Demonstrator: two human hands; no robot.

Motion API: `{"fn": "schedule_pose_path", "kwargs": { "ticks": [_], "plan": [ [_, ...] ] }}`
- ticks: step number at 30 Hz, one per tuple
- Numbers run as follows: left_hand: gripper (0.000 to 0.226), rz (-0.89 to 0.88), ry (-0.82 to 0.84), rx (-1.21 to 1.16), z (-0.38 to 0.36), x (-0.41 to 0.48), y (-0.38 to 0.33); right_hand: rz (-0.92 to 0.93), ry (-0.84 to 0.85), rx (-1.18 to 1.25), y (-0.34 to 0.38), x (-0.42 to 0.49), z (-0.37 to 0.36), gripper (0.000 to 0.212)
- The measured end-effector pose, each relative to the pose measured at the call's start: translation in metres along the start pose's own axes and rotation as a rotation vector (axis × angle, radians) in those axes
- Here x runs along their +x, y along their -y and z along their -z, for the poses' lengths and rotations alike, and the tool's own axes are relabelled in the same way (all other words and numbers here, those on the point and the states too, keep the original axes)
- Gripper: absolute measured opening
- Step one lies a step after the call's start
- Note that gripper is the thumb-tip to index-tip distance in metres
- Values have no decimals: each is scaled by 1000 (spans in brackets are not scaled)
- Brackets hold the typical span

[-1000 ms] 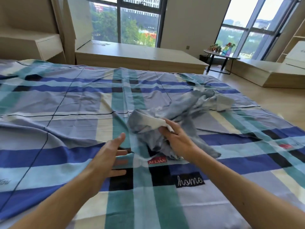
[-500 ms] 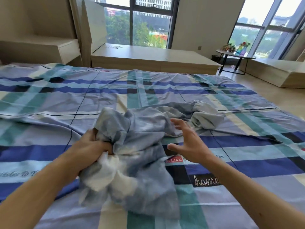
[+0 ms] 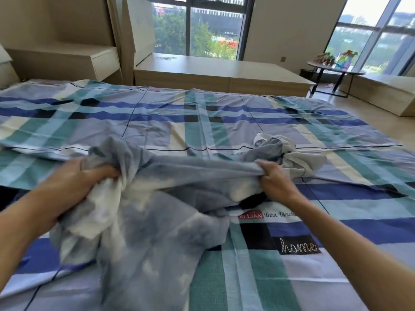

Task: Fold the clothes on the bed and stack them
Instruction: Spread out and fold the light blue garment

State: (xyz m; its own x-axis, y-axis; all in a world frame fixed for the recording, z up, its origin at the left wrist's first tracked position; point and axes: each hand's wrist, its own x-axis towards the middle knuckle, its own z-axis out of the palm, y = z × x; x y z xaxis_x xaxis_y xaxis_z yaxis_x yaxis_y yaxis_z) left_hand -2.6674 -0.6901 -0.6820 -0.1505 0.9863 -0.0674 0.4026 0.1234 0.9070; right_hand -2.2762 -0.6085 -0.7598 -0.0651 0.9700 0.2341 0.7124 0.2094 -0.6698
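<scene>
At 6 o'clock, nearest the camera, the loose lower part of a mottled blue-grey and white garment [image 3: 157, 232] lies crumpled on the bed [image 3: 258, 283], whose cover is plaid in blue, teal, cream and black. Just right of that cloth, at about 5 o'clock, a black patch [image 3: 298, 244] stitched with "home" sits on the cover. A red label [image 3: 250, 215] reading "XI LIAN" shows just beyond it, at the garment's edge. At 8 o'clock the left hand [image 3: 74, 182] has its grip clenched round a bunched white and grey part of the garment, fingers curled into the cloth. At 4 o'clock the right hand [image 3: 274, 182] has its grip pinching a fold of the same garment. Between the two hands the cloth is drawn out in a raised band. Beyond the right hand, at 3 o'clock, the rest of the garment sits in a rumpled heap on the bed. Farther off, at 12 o'clock, a low wooden platform [image 3: 224, 75] runs under the window [image 3: 213, 30]; a round side table [image 3: 332, 68] stands at 2 o'clock and a wooden shelf unit [image 3: 101, 61] at 10 o'clock
</scene>
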Motion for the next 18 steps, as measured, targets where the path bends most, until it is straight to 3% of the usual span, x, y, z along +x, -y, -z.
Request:
{"fn": "schedule_pose_path", "kwargs": {
  "ticks": [2, 4, 7, 10, 13, 16, 18],
  "plan": [
    [52, 60, -136, -53, 11, 5, 10, -73, -218, 16, -6, 7, 30, 45],
    [48, 82, -171, -92, 9, 3, 7, -161, -409, -11, -27, 9, 62, 48],
    [47, 56, -199, -116, 7, 7, 8, -394, -558, -92, -62, 5, 85, 51],
    [24, 3, -236, -158, 4, 8, 8, -553, -500, -130, -80, -5, 82, 57],
    [11, -50, -206, -185, -5, 12, 10, -507, -363, -149, -83, -9, 73, 61],
    [24, -89, -245, -227, -12, 16, 9, -456, -272, -131, -81, -4, 66, 57],
    [47, -47, -288, -32, -14, 20, 12, -418, -232, -77, -75, 0, 50, 45]
  ]
}}
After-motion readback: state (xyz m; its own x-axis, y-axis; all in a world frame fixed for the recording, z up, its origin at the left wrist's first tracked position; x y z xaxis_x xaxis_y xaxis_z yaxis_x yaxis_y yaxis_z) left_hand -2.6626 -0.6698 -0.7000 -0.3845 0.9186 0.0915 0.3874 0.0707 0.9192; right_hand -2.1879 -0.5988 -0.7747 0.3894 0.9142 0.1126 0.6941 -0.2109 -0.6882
